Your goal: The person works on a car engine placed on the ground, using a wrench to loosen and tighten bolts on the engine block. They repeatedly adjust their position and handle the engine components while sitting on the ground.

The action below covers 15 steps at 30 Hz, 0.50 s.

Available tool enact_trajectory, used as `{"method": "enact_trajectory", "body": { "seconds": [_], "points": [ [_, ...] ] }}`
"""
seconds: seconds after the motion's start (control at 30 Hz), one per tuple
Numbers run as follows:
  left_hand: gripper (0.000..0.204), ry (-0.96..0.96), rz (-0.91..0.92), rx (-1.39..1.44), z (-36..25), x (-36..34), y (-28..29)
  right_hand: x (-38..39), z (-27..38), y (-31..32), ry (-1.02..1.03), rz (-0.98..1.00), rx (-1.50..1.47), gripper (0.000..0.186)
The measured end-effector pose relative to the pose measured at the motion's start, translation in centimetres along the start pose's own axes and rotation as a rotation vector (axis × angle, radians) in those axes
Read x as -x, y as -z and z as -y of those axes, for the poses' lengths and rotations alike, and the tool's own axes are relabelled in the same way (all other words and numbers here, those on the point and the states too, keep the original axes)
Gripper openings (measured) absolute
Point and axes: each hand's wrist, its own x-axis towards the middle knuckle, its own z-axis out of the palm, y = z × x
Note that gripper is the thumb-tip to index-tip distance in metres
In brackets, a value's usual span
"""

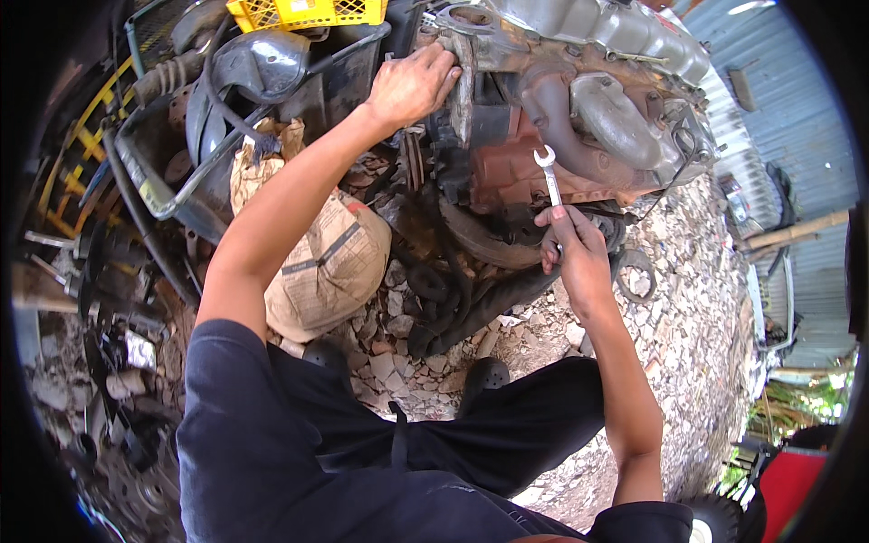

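Observation:
A large engine block [511,163], rusty red and grey, stands in front of me with a silver cover [593,32] along its top. My left hand [415,86] reaches to its left end, fingers bent against a metal bracket [464,86]; whether they grip a small part there is hidden. My right hand [576,242] is closed round the lower end of a combination wrench [550,176]. The wrench's open jaw points up and away, in front of the block's reddish side, apart from my left hand. A grey curved manifold [611,118] sits to the right of the jaw.
A brown paper sack [330,262] lies under my left forearm. Black hoses and a belt [489,240] hang below the engine. A yellow crate [308,13] and scrap parts fill the left. Broken stones [688,299] cover the ground; a corrugated metal wall [797,118] stands right.

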Motion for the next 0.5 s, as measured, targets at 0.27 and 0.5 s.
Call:
{"method": "enact_trajectory", "body": {
  "seconds": [0.27,0.5],
  "points": [
    [0.039,0.326,0.172,0.291,-1.2,-1.1,-0.1,-2.2,1.7,-2.5,0.125,-0.114,0.187,0.035],
    [0.026,0.419,0.346,0.729,1.1,-1.0,1.2,-6.4,4.9,-5.6,0.231,-0.292,0.43,0.031]
  ]
}}
